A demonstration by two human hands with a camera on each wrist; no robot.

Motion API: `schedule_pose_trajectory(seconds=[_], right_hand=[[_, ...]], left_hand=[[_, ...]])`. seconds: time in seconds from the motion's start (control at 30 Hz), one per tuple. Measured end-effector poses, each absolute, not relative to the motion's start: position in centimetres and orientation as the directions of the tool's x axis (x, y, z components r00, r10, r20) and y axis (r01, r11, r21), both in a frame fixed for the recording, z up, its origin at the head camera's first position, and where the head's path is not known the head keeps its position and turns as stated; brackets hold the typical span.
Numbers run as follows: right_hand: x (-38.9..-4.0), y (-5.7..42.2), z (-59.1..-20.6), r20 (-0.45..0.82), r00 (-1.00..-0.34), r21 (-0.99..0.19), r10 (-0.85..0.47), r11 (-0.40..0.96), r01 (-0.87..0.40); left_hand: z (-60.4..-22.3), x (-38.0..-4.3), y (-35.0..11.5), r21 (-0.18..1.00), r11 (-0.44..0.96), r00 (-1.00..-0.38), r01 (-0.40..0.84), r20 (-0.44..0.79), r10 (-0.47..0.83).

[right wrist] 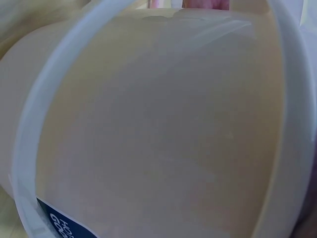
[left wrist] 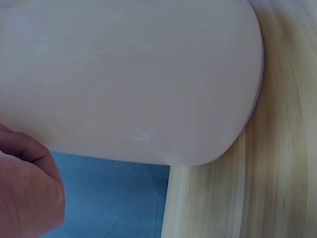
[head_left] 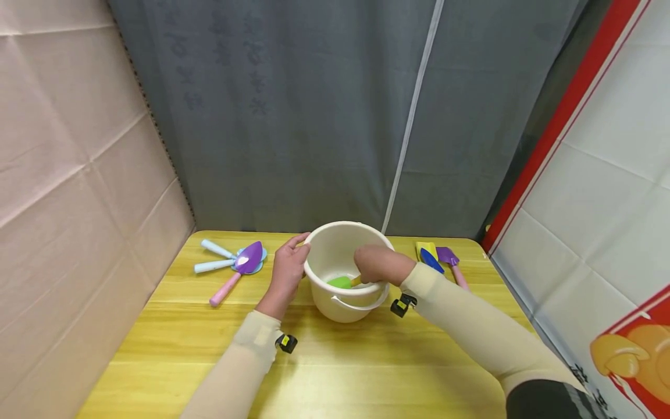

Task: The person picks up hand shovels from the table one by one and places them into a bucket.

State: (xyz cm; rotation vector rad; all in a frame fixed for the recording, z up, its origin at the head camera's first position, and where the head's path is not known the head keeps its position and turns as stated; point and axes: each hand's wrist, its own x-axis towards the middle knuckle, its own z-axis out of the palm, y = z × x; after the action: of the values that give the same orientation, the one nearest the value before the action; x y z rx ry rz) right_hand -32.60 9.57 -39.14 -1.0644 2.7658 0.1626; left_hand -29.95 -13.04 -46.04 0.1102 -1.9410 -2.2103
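A white bucket point(head_left: 320, 302) stands on the wooden table in the head view, its handle point(head_left: 361, 306) hanging down the near side. My left hand point(head_left: 289, 265) grips the bucket's left rim; in the left wrist view that hand point(left wrist: 29, 188) shows beside the pale bucket wall point(left wrist: 148, 79). My right hand point(head_left: 381, 265) reaches over the right rim and holds a toy shovel by its yellow handle. The shovel's green blade point(head_left: 341, 282) lies low inside the bucket. Bucket wall point(right wrist: 163, 124), handle and a dark label point(right wrist: 64, 223) fill the right wrist view.
On the table's left, a purple shovel with a pink handle point(head_left: 226, 290) overlaps light blue tools point(head_left: 217, 266). To the right lie a yellow piece point(head_left: 425, 247), a blue piece point(head_left: 431, 260) and a purple rake-like tool point(head_left: 447, 255). A grey curtain point(head_left: 293, 116) hangs behind the table.
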Motion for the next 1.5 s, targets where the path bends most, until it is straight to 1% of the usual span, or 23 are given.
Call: schedule_pose_trajectory(seconds=[0.23, 0.33, 0.5, 0.6, 0.73, 0.87, 1.03, 1.23, 1.37, 1.5], right_hand=[[-32.5, 9.6, -39.1, -0.209, -0.742, 0.041, -0.637, 0.752, -0.658], [-32.5, 9.6, -39.0, -0.198, -0.744, 0.017, -0.639, 0.756, -0.654], [-32.5, 9.8, -38.7, -0.135, -0.763, -0.106, -0.632, 0.775, -0.623], [-32.7, 10.3, -38.6, -0.047, -0.766, -0.212, -0.641, 0.756, -0.620], [-32.7, 11.5, -38.3, 0.110, -0.757, -0.355, -0.644, 0.686, -0.635], [-32.2, 13.8, -37.7, 0.241, -0.790, -0.446, -0.564, 0.659, -0.606], [-31.2, 17.2, -37.2, 0.308, -0.852, -0.528, -0.423, 0.669, -0.523], [-30.0, 20.5, -37.2, 0.312, -0.892, -0.577, -0.328, 0.680, -0.452], [-29.5, 22.6, -38.3, 0.305, -0.910, -0.584, -0.280, 0.700, -0.411], [-28.9, 24.6, -39.4, 0.273, -0.937, -0.596, -0.219, 0.726, -0.344]], left_hand=[[-46.0, -30.0, -13.0, 0.986, -0.136, -0.980, 0.100, 0.075, -0.183], [-46.1, -30.1, -13.1, 0.984, -0.144, -0.981, 0.101, 0.074, -0.180], [-46.1, -30.2, -13.2, 0.982, -0.157, -0.981, 0.105, 0.076, -0.180], [-46.1, -30.3, -13.2, 0.981, -0.163, -0.980, 0.106, 0.075, -0.185], [-46.0, -30.3, -13.2, 0.982, -0.157, -0.980, 0.104, 0.074, -0.187], [-46.0, -30.3, -13.2, 0.983, -0.154, -0.981, 0.099, 0.070, -0.183], [-46.0, -30.4, -13.3, 0.983, -0.153, -0.981, 0.099, 0.071, -0.180], [-45.8, -30.2, -13.4, 0.986, -0.137, -0.981, 0.097, 0.072, -0.180], [-45.9, -30.2, -13.4, 0.985, -0.142, -0.981, 0.102, 0.076, -0.178], [-45.9, -30.2, -13.3, 0.983, -0.150, -0.980, 0.107, 0.079, -0.181]])
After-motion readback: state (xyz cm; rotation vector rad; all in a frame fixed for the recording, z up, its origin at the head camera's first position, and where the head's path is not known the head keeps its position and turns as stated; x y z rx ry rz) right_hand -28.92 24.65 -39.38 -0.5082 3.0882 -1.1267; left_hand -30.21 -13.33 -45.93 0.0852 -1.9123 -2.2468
